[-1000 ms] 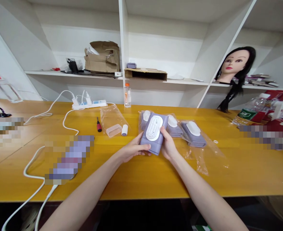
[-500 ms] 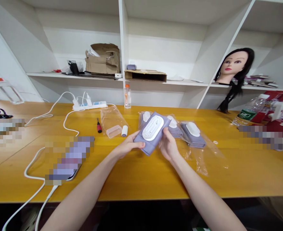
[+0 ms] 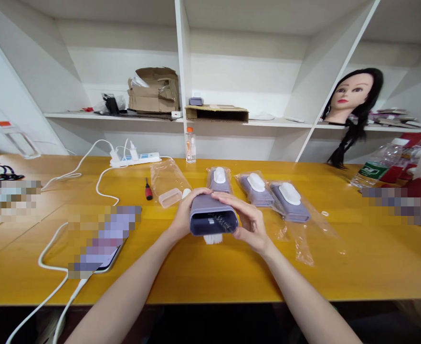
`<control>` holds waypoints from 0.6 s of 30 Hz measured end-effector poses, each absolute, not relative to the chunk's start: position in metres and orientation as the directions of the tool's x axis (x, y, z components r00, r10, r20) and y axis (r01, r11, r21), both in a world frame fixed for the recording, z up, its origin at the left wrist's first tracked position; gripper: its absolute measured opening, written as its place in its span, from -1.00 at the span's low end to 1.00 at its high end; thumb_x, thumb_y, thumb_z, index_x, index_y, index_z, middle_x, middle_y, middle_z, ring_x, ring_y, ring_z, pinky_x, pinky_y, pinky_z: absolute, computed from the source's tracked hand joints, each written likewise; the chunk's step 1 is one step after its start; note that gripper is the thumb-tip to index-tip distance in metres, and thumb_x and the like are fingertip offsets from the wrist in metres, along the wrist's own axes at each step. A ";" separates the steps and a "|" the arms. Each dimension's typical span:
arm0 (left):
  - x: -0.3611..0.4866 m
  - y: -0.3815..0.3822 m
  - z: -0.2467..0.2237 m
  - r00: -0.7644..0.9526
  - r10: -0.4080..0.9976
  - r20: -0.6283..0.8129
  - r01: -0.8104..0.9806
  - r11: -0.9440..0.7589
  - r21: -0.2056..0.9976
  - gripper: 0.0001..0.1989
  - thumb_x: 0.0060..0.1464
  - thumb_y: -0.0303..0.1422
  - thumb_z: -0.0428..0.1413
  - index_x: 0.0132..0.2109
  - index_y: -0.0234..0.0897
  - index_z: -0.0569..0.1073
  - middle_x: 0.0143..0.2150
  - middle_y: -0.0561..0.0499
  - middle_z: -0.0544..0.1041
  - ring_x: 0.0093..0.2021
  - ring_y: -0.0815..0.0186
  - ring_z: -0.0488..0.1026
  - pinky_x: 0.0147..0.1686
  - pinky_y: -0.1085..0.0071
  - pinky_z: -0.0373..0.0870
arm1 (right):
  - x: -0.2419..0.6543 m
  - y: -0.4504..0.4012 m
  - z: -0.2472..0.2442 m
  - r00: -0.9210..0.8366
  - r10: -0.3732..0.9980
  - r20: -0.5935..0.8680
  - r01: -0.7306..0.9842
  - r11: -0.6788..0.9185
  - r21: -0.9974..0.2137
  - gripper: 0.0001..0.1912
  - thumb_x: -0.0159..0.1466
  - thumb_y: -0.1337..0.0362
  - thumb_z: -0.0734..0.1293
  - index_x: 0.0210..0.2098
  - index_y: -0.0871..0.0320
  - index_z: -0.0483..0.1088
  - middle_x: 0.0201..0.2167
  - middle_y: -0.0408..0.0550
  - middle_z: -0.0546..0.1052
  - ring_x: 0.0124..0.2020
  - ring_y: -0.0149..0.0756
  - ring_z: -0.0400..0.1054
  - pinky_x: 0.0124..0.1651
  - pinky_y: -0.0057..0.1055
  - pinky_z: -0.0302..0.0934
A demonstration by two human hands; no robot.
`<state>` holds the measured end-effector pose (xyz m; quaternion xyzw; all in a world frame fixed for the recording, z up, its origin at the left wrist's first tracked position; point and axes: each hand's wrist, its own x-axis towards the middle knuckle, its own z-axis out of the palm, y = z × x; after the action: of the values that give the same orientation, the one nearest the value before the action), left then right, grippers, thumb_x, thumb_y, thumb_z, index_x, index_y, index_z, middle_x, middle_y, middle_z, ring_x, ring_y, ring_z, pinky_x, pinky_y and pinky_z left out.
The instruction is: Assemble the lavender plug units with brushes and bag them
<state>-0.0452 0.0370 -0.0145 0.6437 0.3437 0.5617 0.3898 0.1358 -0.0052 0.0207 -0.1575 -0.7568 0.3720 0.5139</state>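
Both hands hold a purple-grey hollow brush case (image 3: 204,204) above the table, its open end facing me. A dark coil and a small pale piece show inside. White bristles (image 3: 213,239) point down beneath it. My left hand (image 3: 184,214) is closed around the left side, fingers over the top. My right hand (image 3: 251,222) grips the right side, thumb near the lower right corner of the opening. Behind it lie three similar bagged cases with white oval tops: one (image 3: 219,177) at the left, one (image 3: 256,188) in the middle and one (image 3: 290,203) at the right.
A red-and-black screwdriver (image 3: 148,189) lies left of a clear bag (image 3: 167,174) and a translucent oval part (image 3: 170,198). Nearer me, a phone (image 3: 106,241) has a white cable. A power strip (image 3: 135,160) and a small orange-capped bottle (image 3: 191,145) stand along the back.
The brush case has been turned over: its white bristle side faced up and now points down, with the hollow end toward me. Both hands have shifted their hold with it.
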 end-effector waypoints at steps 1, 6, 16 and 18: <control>-0.045 0.037 -0.014 0.117 0.868 0.483 -0.001 -0.487 0.874 -0.72 -0.18 -0.38 0.12 -0.21 -0.17 0.43 -0.07 -0.02 0.46 0.07 0.06 0.29 0.12 0.18 0.12 | 0.136 -0.005 0.022 -0.431 0.608 0.666 -0.137 0.686 -0.715 -0.47 0.07 -0.04 0.33 -0.01 0.00 0.38 0.07 -0.03 0.38 0.14 -0.03 0.16 0.20 0.02 -0.07; -0.046 0.038 -0.014 0.098 0.840 0.533 0.004 -0.536 0.844 -0.73 -0.17 -0.36 0.11 -0.21 -0.14 0.45 -0.10 -0.01 0.47 0.05 0.04 0.31 0.10 0.18 0.15 | 0.138 -0.004 0.022 -0.450 0.590 0.671 -0.124 0.703 -0.701 -0.46 0.07 -0.05 0.33 0.01 0.00 0.37 0.08 -0.04 0.38 0.15 -0.04 0.15 0.21 0.03 -0.10; -0.048 0.042 -0.021 0.128 0.786 0.605 0.050 -0.614 0.787 -0.69 -0.15 -0.34 0.14 -0.16 -0.18 0.42 -0.07 -0.04 0.47 0.03 0.05 0.34 0.08 0.19 0.17 | 0.138 -0.003 0.020 -0.431 0.616 0.660 -0.186 0.655 -0.733 -0.48 0.10 0.00 0.32 0.01 0.03 0.36 0.09 -0.01 0.37 0.16 -0.04 0.15 0.22 0.00 -0.09; -0.048 0.041 -0.022 0.141 0.769 0.623 0.051 -0.634 0.771 -0.68 -0.14 -0.33 0.15 -0.14 -0.19 0.42 -0.07 -0.05 0.46 0.02 0.05 0.34 0.07 0.18 0.18 | 0.137 -0.002 0.019 -0.426 0.622 0.657 -0.189 0.649 -0.737 -0.48 0.10 -0.01 0.32 0.01 0.03 0.36 0.09 -0.01 0.37 0.16 -0.04 0.15 0.22 -0.01 -0.09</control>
<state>-0.0483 0.0411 -0.0216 0.6899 0.2972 0.5842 0.3073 0.1372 -0.0023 0.0194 -0.1450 -0.7474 0.3929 0.5158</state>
